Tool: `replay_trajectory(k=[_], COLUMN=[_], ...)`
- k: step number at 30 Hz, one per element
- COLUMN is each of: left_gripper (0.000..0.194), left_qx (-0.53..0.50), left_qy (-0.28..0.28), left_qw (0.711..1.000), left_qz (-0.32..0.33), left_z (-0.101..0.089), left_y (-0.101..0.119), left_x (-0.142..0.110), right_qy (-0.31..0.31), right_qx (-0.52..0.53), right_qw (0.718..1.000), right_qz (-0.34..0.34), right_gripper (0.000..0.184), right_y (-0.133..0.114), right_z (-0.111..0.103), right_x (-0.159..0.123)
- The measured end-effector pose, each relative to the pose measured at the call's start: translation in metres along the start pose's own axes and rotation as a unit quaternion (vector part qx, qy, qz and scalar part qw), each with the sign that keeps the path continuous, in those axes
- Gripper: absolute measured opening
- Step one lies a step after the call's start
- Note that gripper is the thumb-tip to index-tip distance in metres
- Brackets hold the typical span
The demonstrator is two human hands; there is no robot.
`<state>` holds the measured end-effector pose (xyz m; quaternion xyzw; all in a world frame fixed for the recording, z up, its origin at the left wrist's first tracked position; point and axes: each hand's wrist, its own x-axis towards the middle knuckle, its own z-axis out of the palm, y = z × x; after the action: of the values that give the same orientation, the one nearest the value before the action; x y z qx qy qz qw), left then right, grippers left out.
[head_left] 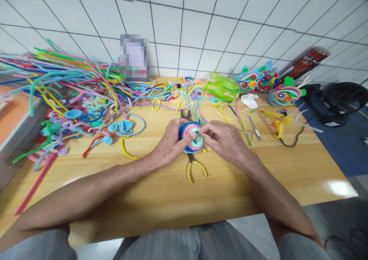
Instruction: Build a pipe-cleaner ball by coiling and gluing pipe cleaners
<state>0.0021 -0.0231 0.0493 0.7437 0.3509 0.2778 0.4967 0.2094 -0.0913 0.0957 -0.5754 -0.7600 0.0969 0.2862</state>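
Note:
A round coil of pipe cleaners (188, 129), ringed in blue, pink and pale green, is held above the middle of the table. My left hand (171, 142) is closed round its left side, with the thumb lying on the pale green centre. The fingers of my right hand (223, 140) pinch together at the coil's right edge; what lies between them is too small to make out. Yellow-handled pliers (197, 168) lie under the coil, their handles toward me, and dark jaws (185, 115) show beyond it.
Loose pipe cleaners (71, 74) pile up at left, with a blue pipe-cleaner piece (125, 126) nearby. To the right lie a utility knife (254, 127), small scissors (249, 134) and a corded yellow glue gun (278, 123). Behind are a green packet (221, 87), finished colourful figures (284, 95) and a red flask (306, 62).

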Motion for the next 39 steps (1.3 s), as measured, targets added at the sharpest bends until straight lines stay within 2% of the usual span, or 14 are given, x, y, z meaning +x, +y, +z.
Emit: replay_trajectory(k=[4, 7, 9, 15, 25, 30, 34, 39], left_gripper=[0.043, 0.047, 0.043, 0.040, 0.041, 0.041, 0.044, 0.043], left_qx=[-0.031, -0.040, -0.033, -0.010, 0.000, 0.016, 0.049, 0.045], left_qy=[-0.039, -0.087, -0.097, -0.060, -0.050, -0.065, -0.070, -0.063], left_qw=[0.999, 0.994, 0.991, 0.992, 0.990, 0.991, 0.987, 0.988], left_qz=[0.012, 0.053, 0.082, 0.115, 0.131, 0.119, 0.133, 0.135], left_z=[-0.008, -0.011, -0.011, -0.007, -0.006, -0.013, -0.018, -0.015], left_y=[-0.002, -0.005, -0.007, -0.013, -0.013, -0.012, -0.012, -0.013], left_x=[0.012, 0.022, 0.025, 0.019, 0.011, 0.013, 0.013, 0.010], right_qy=[-0.006, -0.002, -0.003, -0.011, -0.022, -0.035, -0.052, -0.054], right_qx=[-0.003, -0.007, -0.010, -0.020, -0.095, -0.071, -0.028, -0.004], right_qw=[1.000, 1.000, 1.000, 1.000, 0.995, 0.997, 0.998, 0.998], right_qz=[0.004, 0.002, 0.006, 0.010, 0.002, -0.004, -0.028, -0.008], right_gripper=[0.014, 0.014, 0.013, 0.010, 0.013, 0.010, 0.012, 0.014], right_y=[-0.001, -0.001, 0.000, -0.001, -0.013, -0.011, -0.005, -0.004], right_z=[0.000, 0.000, 0.000, 0.002, 0.003, 0.002, -0.004, -0.008], right_x=[-0.001, -0.001, -0.001, -0.003, -0.005, -0.005, -0.005, -0.004])
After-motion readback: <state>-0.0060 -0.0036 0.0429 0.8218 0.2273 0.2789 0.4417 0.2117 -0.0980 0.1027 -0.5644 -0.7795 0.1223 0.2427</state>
